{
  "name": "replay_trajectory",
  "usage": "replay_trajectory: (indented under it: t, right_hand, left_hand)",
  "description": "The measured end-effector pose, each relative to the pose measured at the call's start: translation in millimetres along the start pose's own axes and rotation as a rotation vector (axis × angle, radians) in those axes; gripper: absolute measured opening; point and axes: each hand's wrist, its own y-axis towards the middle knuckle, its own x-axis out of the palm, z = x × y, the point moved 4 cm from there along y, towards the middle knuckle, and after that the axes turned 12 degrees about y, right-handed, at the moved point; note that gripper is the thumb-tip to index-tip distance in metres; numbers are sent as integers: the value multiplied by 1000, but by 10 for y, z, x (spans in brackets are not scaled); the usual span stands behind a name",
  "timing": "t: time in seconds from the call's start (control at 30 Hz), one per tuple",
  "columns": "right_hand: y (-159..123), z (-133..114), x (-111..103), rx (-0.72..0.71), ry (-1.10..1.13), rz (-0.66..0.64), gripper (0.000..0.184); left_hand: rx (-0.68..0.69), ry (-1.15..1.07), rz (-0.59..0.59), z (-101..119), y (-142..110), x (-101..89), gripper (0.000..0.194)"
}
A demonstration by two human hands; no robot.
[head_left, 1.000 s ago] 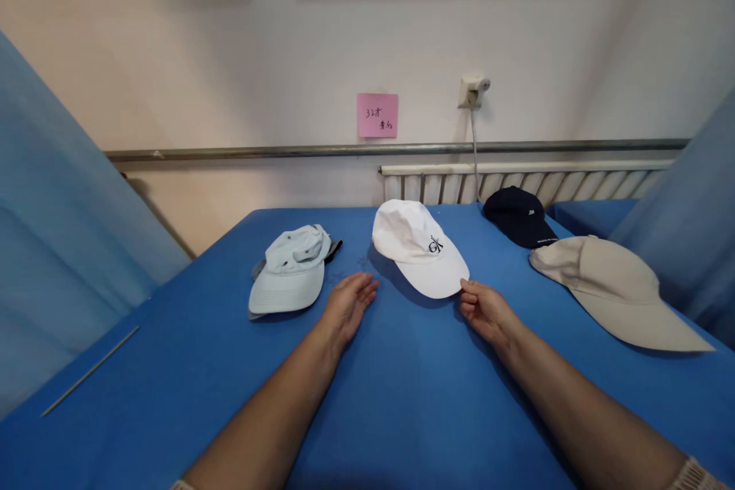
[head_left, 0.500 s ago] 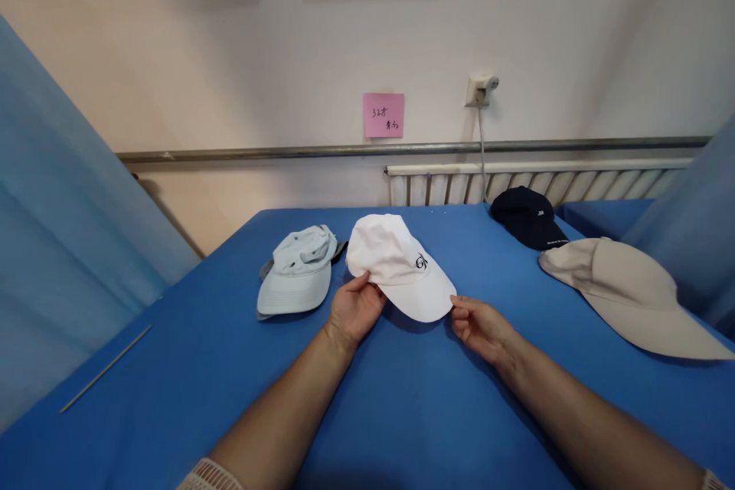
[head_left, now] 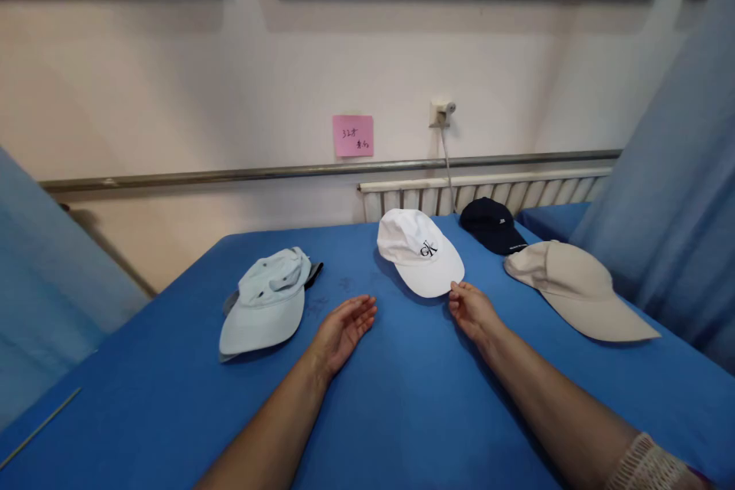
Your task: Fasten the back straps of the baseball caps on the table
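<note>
A white baseball cap (head_left: 416,249) with a black logo is near the back middle of the blue-covered table, its brim toward me and to the right. My right hand (head_left: 472,311) pinches the brim's front edge between thumb and fingers. Off to the left of the cap, my left hand (head_left: 346,331) is held palm inward with fingers stretched, touching no cap. Beyond it, farther left, a pale blue cap (head_left: 267,306) lies over a darker one that shows only at its edges.
Right of the white cap lie a navy cap (head_left: 488,223) and a large beige cap (head_left: 574,291). A thin stick (head_left: 40,429) rests at the table's left edge. Behind are a radiator (head_left: 517,187), a metal rail (head_left: 258,174) and a plugged-in cable (head_left: 446,157). Blue curtains hang on both sides.
The white cap has moved right, closer to the navy cap. My left hand has let go of it and drawn away, while my right hand keeps hold of the brim. The view has shifted.
</note>
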Motion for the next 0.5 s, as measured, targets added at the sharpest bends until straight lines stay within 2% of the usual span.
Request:
replay_trajectory:
  t: [0.17, 0.27, 0.3, 0.4, 0.5]
  right_hand:
    - [450, -202, 44, -62, 19, 120, 23]
    - [732, -324, 96, -80, 20, 197, 6]
    - [817, -363, 111, -83, 19, 218, 9]
    - [1026, -457, 134, -88, 16, 263, 33]
    - [1160, -491, 110, -82, 15, 288, 35]
  left_hand:
    - [27, 112, -18, 2, 12, 10, 17]
    - [18, 161, -31, 8, 20, 6, 16]
    - [16, 177, -42, 11, 21, 7, 16]
    - [1, 209, -58, 17, 23, 5, 18]
    - [-17, 215, -55, 21, 22, 1, 18]
